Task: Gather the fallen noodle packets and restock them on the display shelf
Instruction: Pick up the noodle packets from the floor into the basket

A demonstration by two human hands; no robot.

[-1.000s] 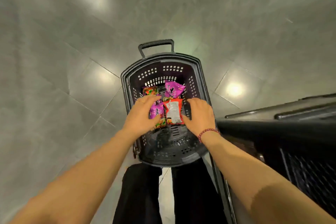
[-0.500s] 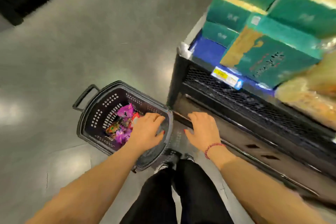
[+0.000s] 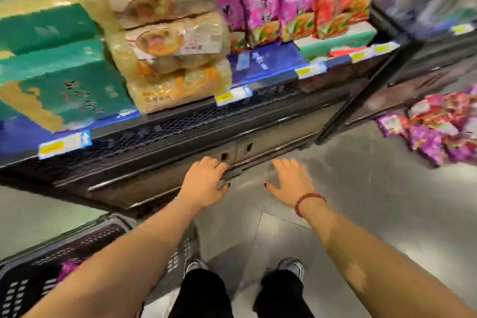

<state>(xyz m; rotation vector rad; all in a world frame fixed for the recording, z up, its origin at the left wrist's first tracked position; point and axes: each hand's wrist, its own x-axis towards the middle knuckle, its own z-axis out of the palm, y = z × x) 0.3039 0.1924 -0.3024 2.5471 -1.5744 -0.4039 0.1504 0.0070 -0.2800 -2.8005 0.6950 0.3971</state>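
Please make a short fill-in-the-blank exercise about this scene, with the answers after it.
The fallen noodle packets lie on the ____.
The red bracelet is on the ____ wrist.
The left hand and right hand both hold ____.
The shopping basket stands at the person's ____ side.
Answers: floor; right; nothing; left.

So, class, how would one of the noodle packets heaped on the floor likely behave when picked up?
The packets look like shiny film, so one would probably crinkle, flex and perhaps slip in a loose grip. They lie flat in a slumped heap, so they seem light and unlikely to roll.
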